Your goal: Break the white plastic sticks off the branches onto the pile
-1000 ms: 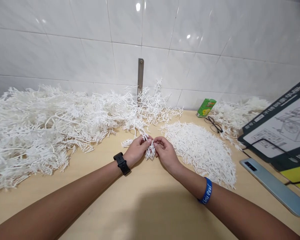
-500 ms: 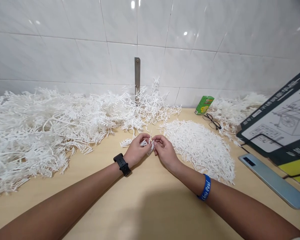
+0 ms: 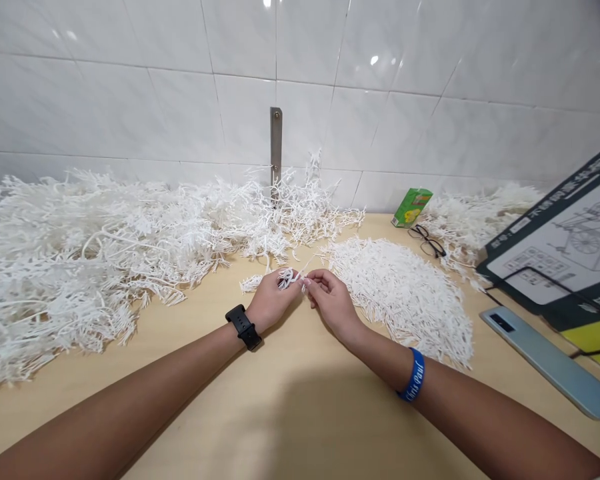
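My left hand (image 3: 274,300), with a black watch at its wrist, is closed round a cluster of white branched plastic pieces (image 3: 286,279). Close against it, my right hand (image 3: 333,303) pinches at the same cluster between thumb and forefinger; thin white ends show at the fingertips. A small bunch of white pieces (image 3: 251,285) lies on the table just left of my left hand. Beyond and to the right of my right hand spreads a pile of short loose white pieces (image 3: 400,293). A large tangled heap of white branched strands (image 3: 105,253) covers the left side.
Against the tiled wall stands a metal bracket (image 3: 276,147). At the back right are a green box (image 3: 412,207), black glasses (image 3: 427,241) and another white heap (image 3: 473,217). A phone (image 3: 550,360) lies before a printed carton (image 3: 565,247) on the wooden table (image 3: 220,427).
The cluster in my left hand has turned, showing more of its white ends above the fingers. My fingers have shifted slightly, and the whole view has tilted a little.
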`<state>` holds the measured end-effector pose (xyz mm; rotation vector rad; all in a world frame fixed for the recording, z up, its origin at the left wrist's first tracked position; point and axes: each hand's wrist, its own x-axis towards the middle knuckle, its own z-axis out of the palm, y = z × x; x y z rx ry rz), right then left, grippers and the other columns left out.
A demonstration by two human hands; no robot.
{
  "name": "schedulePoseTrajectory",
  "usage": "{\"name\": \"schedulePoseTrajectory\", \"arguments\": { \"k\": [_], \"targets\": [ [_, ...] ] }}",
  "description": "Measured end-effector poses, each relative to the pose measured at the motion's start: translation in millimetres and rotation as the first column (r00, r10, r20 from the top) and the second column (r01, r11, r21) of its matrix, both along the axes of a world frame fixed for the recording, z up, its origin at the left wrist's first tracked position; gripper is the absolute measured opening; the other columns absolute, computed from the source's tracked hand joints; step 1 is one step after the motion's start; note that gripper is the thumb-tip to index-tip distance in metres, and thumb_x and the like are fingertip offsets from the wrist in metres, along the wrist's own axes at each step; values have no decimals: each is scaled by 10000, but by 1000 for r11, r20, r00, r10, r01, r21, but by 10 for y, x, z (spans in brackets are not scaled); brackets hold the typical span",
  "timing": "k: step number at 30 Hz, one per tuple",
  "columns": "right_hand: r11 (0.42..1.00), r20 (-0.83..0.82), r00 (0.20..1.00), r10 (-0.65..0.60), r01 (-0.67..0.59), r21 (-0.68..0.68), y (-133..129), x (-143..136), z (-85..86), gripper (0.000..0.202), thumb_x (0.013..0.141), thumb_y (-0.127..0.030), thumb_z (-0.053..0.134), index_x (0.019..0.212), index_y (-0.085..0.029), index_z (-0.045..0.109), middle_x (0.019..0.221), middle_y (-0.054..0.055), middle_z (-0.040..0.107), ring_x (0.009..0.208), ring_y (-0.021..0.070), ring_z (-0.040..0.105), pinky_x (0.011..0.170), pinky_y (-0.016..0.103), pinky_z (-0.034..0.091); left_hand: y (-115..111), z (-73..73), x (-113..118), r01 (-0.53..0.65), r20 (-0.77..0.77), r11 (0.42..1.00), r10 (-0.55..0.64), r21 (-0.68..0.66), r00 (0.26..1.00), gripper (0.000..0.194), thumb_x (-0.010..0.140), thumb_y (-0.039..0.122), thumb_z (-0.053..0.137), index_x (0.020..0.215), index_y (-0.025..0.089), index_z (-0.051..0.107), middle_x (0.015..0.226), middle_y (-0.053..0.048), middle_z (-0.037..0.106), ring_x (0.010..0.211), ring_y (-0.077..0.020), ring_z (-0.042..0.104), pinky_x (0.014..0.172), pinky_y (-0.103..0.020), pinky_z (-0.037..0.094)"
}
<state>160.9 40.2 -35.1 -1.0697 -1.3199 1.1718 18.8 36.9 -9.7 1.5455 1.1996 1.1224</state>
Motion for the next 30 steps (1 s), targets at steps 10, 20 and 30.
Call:
{"name": "schedulePoseTrajectory", "arguments": {
  "k": [10,20,30],
  "targets": [
    [1000,45,999,-4,3,22,-18,3,24,223,792,-414,625,789,-195,578,653,-15,565,544,115,476,530,259,391,1,-43,-25,62,-36,997,-60,45,998,232,837,380,534,726,177,519,660,3,568,649,-145,502,659,-254,380],
    [999,81,997,-2,-1,38,-6,0,-15,194,790,-391,608,770,-198,596,707,-1,576,589,125,480,547,263,382,18,-39,-28,13,-131,999,-9,34,991,181,781,314,544,681,163,541,620,28,511,616,-126,453,604,-237,348],
    [997,70,997,15,-20,74,-10,4,-34,140,837,-342,555,855,-204,580,742,1,569,627,131,500,568,262,404,26,61,-66,45,-32,998,-47,-50,998,244,762,367,588,660,150,542,621,26,496,605,-108,423,587,-230,329]
  ]
}}
